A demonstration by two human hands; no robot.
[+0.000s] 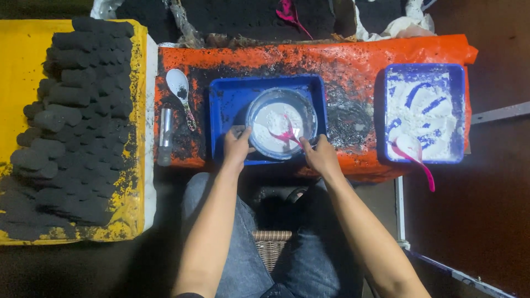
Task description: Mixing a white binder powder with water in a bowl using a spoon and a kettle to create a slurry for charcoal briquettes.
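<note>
On the orange plastic-covered counter [342, 60], smeared with black powder, a shallow blue plastic tray [223, 102] sits in the middle and holds a round clear bowl [281, 131] with a white paste inside. The left hand [237, 148] rests on the bowl's near-left rim, fingers curled against the edge and steadying it. The right hand [320, 157] is at the bowl's near-right side, its grip closed on the handle of a small pink plastic spoon [286, 135] whose head lies in the white paste.

Just left of the tray lie a white plastic spoon [179, 85] dusted with black powder and a short clear tube [165, 135]. Well to the right, a second blue tray [424, 113] holds white powder, with another pink spoon [415, 157] lying across its near edge. At far left, rows of dark cylindrical briquettes [77, 121] are stacked on a yellow sheet [22, 72].
</note>
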